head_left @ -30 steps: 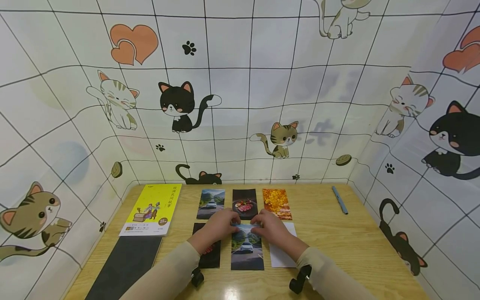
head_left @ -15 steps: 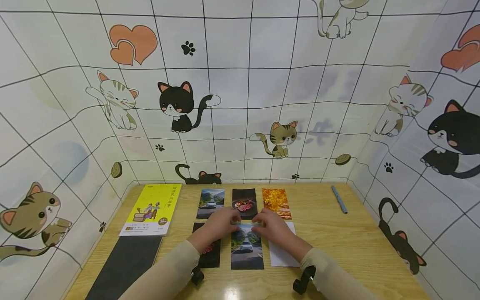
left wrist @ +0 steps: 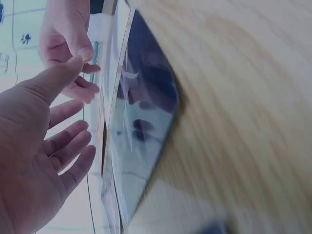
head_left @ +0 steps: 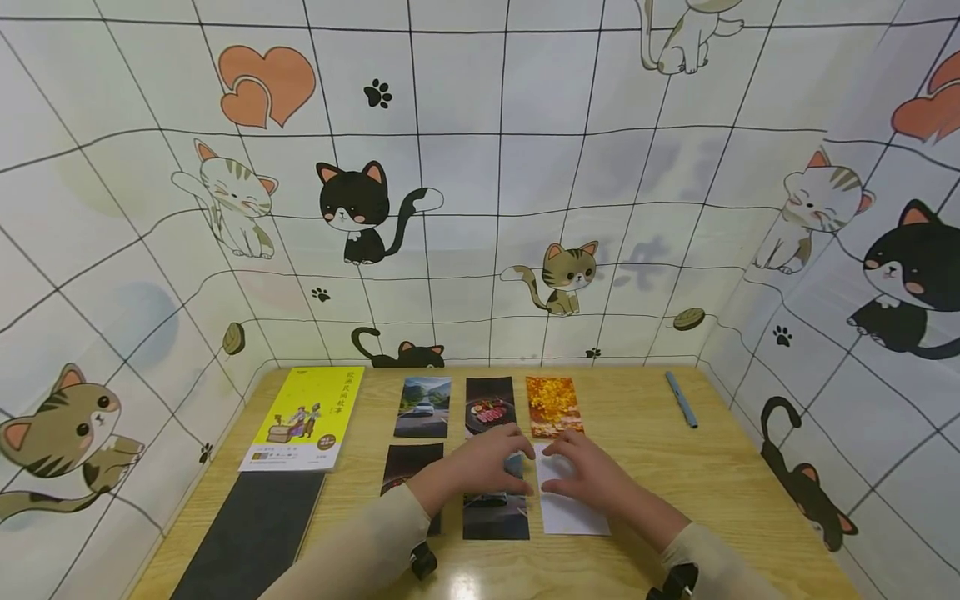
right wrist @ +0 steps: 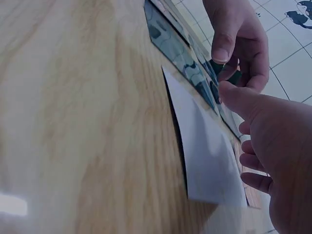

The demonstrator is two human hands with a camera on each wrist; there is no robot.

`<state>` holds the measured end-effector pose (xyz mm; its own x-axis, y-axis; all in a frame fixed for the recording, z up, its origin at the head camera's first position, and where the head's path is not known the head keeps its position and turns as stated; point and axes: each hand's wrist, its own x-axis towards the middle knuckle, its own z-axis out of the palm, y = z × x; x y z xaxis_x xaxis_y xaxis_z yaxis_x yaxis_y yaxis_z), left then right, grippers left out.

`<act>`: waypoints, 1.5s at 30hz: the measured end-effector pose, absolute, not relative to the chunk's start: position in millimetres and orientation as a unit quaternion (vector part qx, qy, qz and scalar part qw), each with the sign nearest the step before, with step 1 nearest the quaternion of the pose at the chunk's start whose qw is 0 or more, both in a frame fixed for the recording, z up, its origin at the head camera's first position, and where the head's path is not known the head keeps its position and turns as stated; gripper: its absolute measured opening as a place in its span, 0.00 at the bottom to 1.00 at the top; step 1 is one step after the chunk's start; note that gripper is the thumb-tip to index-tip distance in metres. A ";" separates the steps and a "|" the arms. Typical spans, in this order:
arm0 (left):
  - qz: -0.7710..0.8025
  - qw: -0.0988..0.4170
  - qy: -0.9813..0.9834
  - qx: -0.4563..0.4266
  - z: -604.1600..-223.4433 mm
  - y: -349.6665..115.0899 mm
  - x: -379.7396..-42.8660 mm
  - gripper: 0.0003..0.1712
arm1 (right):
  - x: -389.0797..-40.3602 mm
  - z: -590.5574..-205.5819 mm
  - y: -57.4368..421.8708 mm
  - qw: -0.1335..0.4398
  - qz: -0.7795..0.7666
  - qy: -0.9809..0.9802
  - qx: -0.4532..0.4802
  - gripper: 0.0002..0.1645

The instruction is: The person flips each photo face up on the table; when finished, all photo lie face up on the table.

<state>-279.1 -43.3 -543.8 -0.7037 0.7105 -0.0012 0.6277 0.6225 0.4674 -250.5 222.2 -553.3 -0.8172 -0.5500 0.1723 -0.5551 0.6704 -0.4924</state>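
My left hand (head_left: 487, 462) hovers over the lower middle photo card (head_left: 495, 525) of a car on a road, hiding much of its upper half. Its fingers are loosely bent and apart, with nothing between them in the left wrist view. My right hand (head_left: 596, 475) is over the white, blank-faced card (head_left: 573, 521) at lower right, thumb and fingertips spread near its upper left part. In the right wrist view that white card (right wrist: 202, 151) lies on the wood beside my relaxed fingers. Partly behind my left forearm lies a dark card (head_left: 408, 458) with a food picture.
A back row holds a car card (head_left: 422, 408), a meat-dish card (head_left: 490, 406) and an autumn-leaves card (head_left: 553, 406). At left lie a yellow book (head_left: 307, 421) and a dark grey notebook (head_left: 251, 533). A blue pen (head_left: 681, 400) lies at right, before the cat-patterned wall cloth.
Both hands have left the top edge of the lower middle car card and shifted right. The right hand is now over the white card, the left over the car card.
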 end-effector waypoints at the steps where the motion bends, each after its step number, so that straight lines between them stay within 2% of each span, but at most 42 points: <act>1: 0.217 0.094 0.893 0.384 -544.1 -39.3 -277.7 0.31 | -248.4 -553.9 226.2 0.005 0.268 -0.914 0.305 0.31; 10: 0.078 0.067 0.889 0.447 -554.6 -5.6 -265.0 0.55 | -226.1 -561.7 258.8 0.007 0.238 -0.922 0.304 0.47; 17: 0.058 0.089 0.899 0.425 -552.4 5.4 -253.2 0.65 | -217.4 -562.6 275.1 -0.036 0.224 -0.926 0.302 0.59; 27: 0.049 0.102 0.904 0.412 -552.8 7.8 -248.3 0.67 | -220.4 -564.6 280.9 -0.055 0.225 -0.917 0.325 0.62; 34: 0.051 0.093 0.904 0.413 -556.5 7.9 -249.2 0.67 | -221.6 -571.4 283.0 -0.034 0.237 -0.913 0.332 0.60; 41: 0.045 0.087 0.905 0.413 -563.9 12.0 -250.8 0.66 | -220.2 -577.8 283.3 -0.038 0.236 -0.917 0.320 0.61; 45: 0.039 0.082 0.907 0.411 -566.8 14.2 -252.8 0.67 | -219.9 -576.5 282.3 -0.014 0.237 -0.913 0.332 0.61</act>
<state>-252.8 14.2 -566.8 -0.6484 0.7522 -0.1173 0.7394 0.6589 0.1382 -219.9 282.3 -576.5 -0.7789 -0.6130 0.1324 -0.6001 0.6674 -0.4409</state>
